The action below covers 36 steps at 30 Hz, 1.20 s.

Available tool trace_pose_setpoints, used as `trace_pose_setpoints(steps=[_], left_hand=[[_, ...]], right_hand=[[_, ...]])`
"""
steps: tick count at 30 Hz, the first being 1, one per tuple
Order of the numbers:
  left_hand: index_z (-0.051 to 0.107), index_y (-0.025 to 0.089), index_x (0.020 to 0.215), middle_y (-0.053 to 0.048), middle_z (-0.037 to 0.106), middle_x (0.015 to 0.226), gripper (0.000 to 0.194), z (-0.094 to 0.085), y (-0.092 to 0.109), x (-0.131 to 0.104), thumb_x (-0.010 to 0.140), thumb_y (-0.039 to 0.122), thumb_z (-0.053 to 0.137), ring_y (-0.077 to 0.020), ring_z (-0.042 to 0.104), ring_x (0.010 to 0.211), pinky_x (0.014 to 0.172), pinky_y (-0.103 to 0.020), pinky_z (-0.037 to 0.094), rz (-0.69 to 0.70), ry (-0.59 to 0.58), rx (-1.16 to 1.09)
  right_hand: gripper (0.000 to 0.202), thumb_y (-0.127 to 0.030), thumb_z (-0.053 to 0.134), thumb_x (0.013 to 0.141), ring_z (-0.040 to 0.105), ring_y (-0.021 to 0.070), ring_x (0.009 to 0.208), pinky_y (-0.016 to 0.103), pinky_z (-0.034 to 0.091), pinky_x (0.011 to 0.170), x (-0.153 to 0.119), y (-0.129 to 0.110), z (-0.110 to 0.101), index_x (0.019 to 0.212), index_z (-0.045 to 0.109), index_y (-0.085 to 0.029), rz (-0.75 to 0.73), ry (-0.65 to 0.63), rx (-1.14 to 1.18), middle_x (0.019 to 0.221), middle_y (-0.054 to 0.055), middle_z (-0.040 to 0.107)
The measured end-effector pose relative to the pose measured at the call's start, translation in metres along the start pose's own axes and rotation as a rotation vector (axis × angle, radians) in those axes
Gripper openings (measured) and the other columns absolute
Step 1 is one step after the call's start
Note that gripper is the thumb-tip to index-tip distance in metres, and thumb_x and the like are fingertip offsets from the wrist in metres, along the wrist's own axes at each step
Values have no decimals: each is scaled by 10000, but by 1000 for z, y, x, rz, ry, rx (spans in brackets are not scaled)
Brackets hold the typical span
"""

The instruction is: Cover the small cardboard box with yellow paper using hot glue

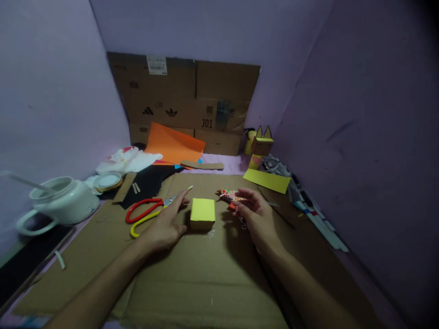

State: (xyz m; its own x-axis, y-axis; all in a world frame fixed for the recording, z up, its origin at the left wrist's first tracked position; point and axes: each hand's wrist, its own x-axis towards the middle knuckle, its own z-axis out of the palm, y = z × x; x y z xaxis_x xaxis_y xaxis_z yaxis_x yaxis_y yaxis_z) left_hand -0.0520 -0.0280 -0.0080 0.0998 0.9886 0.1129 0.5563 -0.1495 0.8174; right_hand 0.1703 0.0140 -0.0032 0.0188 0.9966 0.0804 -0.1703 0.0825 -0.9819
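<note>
A small box with a yellow paper top and brown sides [202,211] sits on the cardboard sheet between my hands. My left hand [168,224] rests just left of it, fingers apart and empty. Under and beyond that hand lie scissors [146,212] with one red and one yellow handle, blades partly covered. To the box's right, my right hand [255,214] hovers with curled fingers, thumb and forefinger slightly apart. Near those fingertips is a crumpled, colourful patterned piece [227,194], partly hidden, beside a small orange-red scrap [232,207]. Nothing held shows clearly.
A white mug [63,201] stands at left near a jar lid [108,180]. Orange paper [174,144] leans on an upright cardboard panel [185,100]. A yellow strip [267,180] and an eared cardboard box [263,145] are at back right. Walls close in both sides.
</note>
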Motion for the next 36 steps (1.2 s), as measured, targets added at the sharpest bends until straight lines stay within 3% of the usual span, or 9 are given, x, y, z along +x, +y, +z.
trace_pose_setpoints(steps=[8,12,16,21,24,27,31,36], left_hand=[[337,137,1335,-123,595,1158,665,7,-2,5,700,132,533,-247,544,1097,956,-425,404,9,52,-71],[369,144,1308,-97,598,1127,665,11,1,4,669,114,553,-218,556,1058,934,-369,415,27,72,15],[418,169,1257,-16,615,847,635,11,5,1,648,135,594,-195,603,809,761,-339,469,-24,134,75],[402,202,1271,48,579,665,615,9,13,-4,685,172,585,-151,564,632,633,-280,437,-12,49,126],[439,193,1233,24,577,706,557,7,10,-2,686,108,502,-138,542,624,592,-255,426,-7,123,88],[411,158,1246,-43,566,903,592,9,3,1,661,78,466,-130,526,665,576,-243,437,-26,192,46],[334,160,1311,-99,514,1129,723,15,4,5,618,74,521,-122,546,698,572,-233,465,-27,120,-4],[223,159,1384,-103,537,1162,831,17,10,7,625,64,549,-202,572,913,798,-321,466,30,5,-39]], right_hand=[[361,-119,628,583,583,152,612,272,492,489,-10,13,8,929,556,-189,76,-244,-108,736,7,607],[500,-77,627,605,615,180,838,352,511,743,-27,16,14,1065,516,-240,-31,-376,-176,946,34,628],[564,-124,627,633,473,237,1176,413,455,901,-29,21,19,1139,432,-275,-38,-399,-85,1244,84,498],[660,-67,558,552,390,228,1258,415,335,1022,-14,28,20,1163,421,-276,18,-403,99,1319,82,425],[647,-47,539,537,440,235,1214,429,360,998,-11,31,18,1140,450,-266,31,-405,85,1256,84,473],[611,-46,525,557,468,222,1186,425,372,987,-12,32,18,1125,465,-262,9,-386,57,1212,78,495],[592,-23,505,566,528,206,1118,402,411,951,-15,31,20,1107,481,-263,-8,-397,37,1148,62,548],[592,16,457,631,544,176,1105,369,401,964,-17,27,22,1146,462,-276,-121,-482,2,1148,40,589]])
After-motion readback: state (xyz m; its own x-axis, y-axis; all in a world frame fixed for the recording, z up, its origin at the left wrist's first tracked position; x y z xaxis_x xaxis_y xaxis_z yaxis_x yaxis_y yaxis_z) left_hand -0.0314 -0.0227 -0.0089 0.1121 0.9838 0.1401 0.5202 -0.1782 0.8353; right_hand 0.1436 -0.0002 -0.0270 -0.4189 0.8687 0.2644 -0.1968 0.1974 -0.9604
